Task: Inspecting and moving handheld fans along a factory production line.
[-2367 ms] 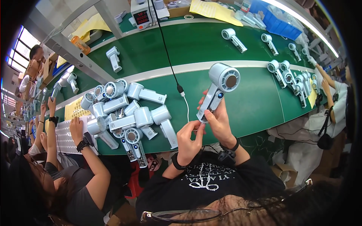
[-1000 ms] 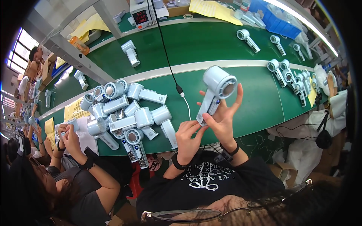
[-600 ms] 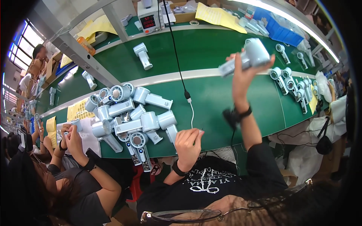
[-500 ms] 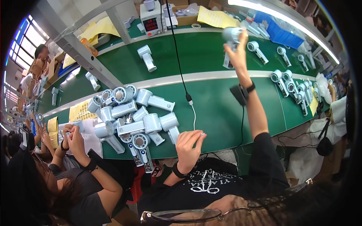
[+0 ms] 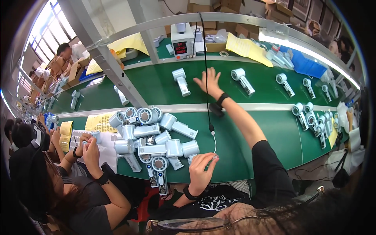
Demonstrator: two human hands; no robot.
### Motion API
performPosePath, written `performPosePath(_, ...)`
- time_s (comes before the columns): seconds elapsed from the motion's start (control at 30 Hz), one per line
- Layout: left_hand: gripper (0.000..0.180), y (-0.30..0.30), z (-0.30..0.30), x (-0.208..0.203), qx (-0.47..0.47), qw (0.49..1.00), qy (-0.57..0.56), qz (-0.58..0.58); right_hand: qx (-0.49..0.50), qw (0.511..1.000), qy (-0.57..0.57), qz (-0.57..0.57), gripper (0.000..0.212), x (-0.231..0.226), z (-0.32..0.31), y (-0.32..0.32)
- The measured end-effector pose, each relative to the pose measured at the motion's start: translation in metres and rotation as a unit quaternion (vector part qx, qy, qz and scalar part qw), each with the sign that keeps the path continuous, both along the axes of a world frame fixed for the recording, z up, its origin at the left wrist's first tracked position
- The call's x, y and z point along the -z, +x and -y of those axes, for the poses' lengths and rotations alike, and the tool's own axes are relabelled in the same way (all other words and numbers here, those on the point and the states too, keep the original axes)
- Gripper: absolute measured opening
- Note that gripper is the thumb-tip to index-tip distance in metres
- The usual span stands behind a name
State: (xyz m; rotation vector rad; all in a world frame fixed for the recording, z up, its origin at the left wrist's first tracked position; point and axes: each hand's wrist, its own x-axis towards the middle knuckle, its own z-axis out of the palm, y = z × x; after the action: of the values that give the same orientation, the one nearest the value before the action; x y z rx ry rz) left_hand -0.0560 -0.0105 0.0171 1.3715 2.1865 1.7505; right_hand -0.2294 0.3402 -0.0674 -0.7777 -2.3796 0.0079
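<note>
My left hand [image 5: 201, 174] is pinched at the table's near edge, where the free end of a white cable [image 5: 215, 144] runs into its fingertips. That cable hangs from a black connector [image 5: 211, 128] on a dark cord. My right hand [image 5: 211, 84] reaches over the far green strip, fingers spread and holding nothing. To its left lies a light-blue handheld fan [image 5: 181, 83], and to its right another handheld fan [image 5: 243, 81] with its handle toward me. Left of my left hand is a heap of similar fans [image 5: 156, 137], some with handles uncovered and inner parts showing.
A metal rail [image 5: 270, 108] divides the near table from the far strip. More fans [image 5: 309, 117] cluster at the right. A power supply [image 5: 182, 44], a blue bin [image 5: 303, 64] and a slanted post [image 5: 103, 58] stand beyond. A co-worker [image 5: 90, 188] sits close on my left.
My right hand has let go of the fan it held, which now lies on the far strip, and has moved left, opening. My left hand stays pinched at the cable. The view has shifted.
</note>
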Motion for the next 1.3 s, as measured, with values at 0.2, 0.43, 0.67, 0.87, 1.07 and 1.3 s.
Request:
performPosePath(0.2, 0.008, -0.005, -0.003, -0.003, 0.012, 1.000, 0.010, 0.006, -0.063, 0.983, -0.172, 0.016, 0.056, 0.012, 0.034, -0.045)
performPosePath(0.43, 0.010, -0.004, 0.003, 0.010, 0.022, 0.995, 0.018, 0.096, -0.155, 0.947, -0.280, 0.033, 0.056, -0.039, 0.058, 0.050)
performPosePath(0.67, 0.014, 0.014, -0.003, 0.016, 0.088, 0.979, 0.005, 0.182, -0.163, 0.795, -0.560, -0.166, 0.068, -0.082, 0.075, 0.203)
performPosePath(0.87, 0.010, 0.030, -0.016, 0.013, 0.143, 0.985, -0.004, 0.092, -0.247, 0.589, -0.690, -0.341, 0.063, -0.113, 0.141, 0.285)
performPosePath(1.07, 0.004, 0.046, -0.030, 0.000, 0.170, 0.984, 0.019, 0.047, -0.251, 0.534, -0.697, -0.407, 0.063, -0.120, 0.185, 0.301)
performPosePath(1.3, 0.009, 0.053, -0.029, -0.001, 0.088, 0.993, 0.073, -0.024, -0.258, 0.467, -0.724, -0.437, 0.060, -0.111, 0.205, 0.294)
